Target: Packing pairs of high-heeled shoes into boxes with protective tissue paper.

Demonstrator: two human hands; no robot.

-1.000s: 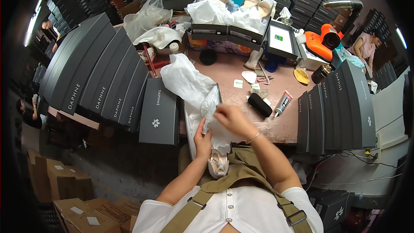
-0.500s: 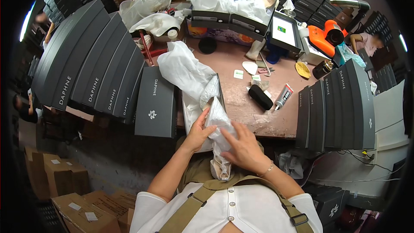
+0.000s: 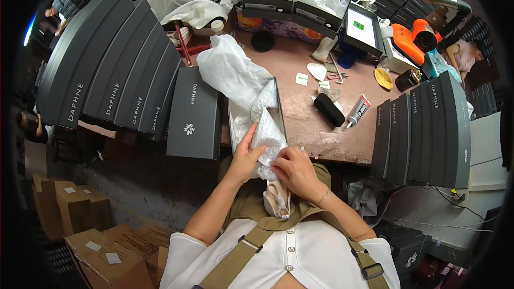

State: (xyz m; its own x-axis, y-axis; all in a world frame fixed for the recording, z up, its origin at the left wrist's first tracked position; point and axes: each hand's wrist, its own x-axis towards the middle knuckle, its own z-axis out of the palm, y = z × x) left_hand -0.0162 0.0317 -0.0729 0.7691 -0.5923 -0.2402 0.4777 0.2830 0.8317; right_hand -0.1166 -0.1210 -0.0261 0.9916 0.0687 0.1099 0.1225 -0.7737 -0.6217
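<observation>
Shoe (image 3: 277, 199) half-hidden — tissue paper (image 3: 266, 138), both hands.

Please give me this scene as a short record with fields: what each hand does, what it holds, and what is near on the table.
left hand: left hand grips the clear plastic bag with a beige shoe inside
right hand: right hand pinches the same bag from the other side
under the bag: open grey shoebox lined with white tissue paper
beside it: dark grey box lid, left of the box
on the brown table: black cylinder, glue tube
</observation>
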